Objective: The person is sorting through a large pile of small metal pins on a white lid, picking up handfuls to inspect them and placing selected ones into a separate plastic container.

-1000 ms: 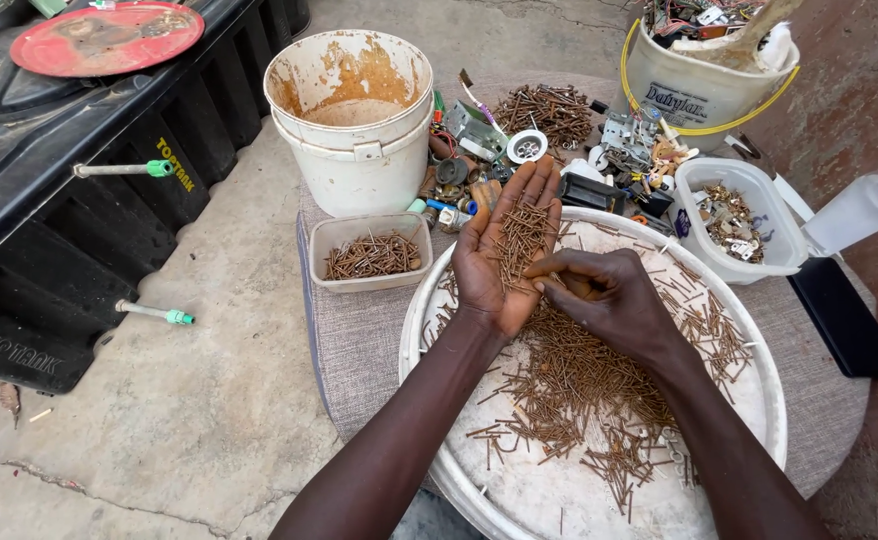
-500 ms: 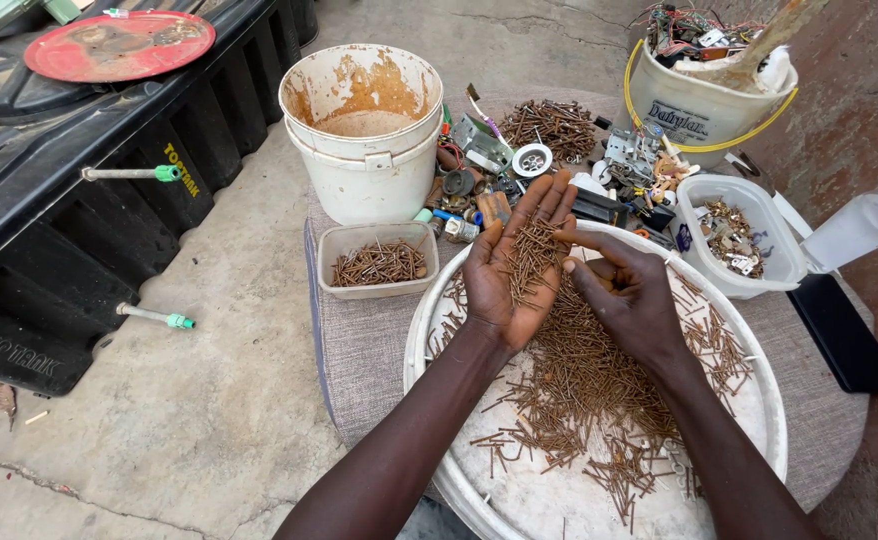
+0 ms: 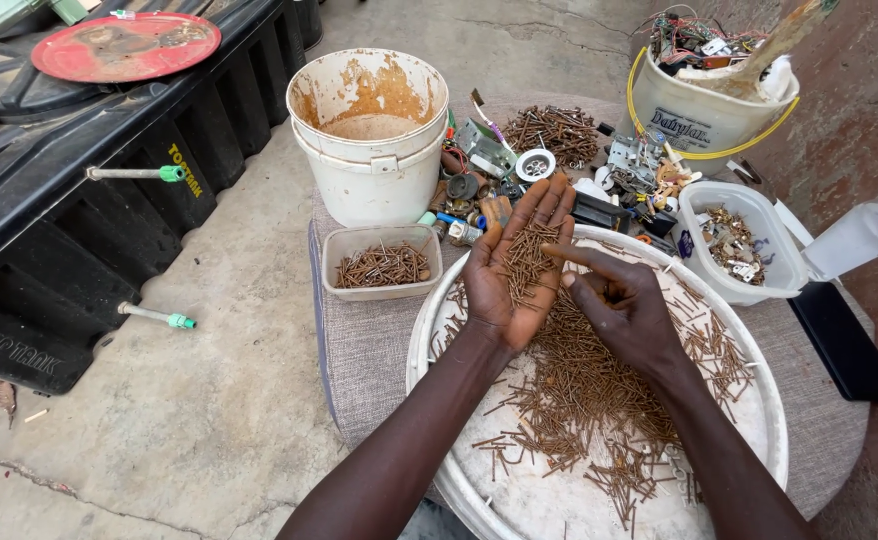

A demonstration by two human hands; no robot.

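— What did the left hand (image 3: pixel 512 275) hold?

— It lay open, palm up, with a small heap of rusty nails (image 3: pixel 525 262) across the palm. The right hand (image 3: pixel 624 308) was just beside it, its fingers (image 3: pixel 571 254) reaching over to the heap.

— And beneath them?

— A round white lid (image 3: pixel 749 430) strewn with a pile of nails (image 3: pixel 599 390), resting on a grey cloth (image 3: pixel 359 350).

— Anything else near?

— A small tub (image 3: pixel 381 266) of nails stood left of the lid, a stained white bucket (image 3: pixel 369 135) behind it. A clear tub (image 3: pixel 744 245) of mixed scrap sat to the right, and a yellow-rimmed bucket (image 3: pixel 704 110) of wires beyond. A black tank (image 3: pixel 89 200) stood far left.
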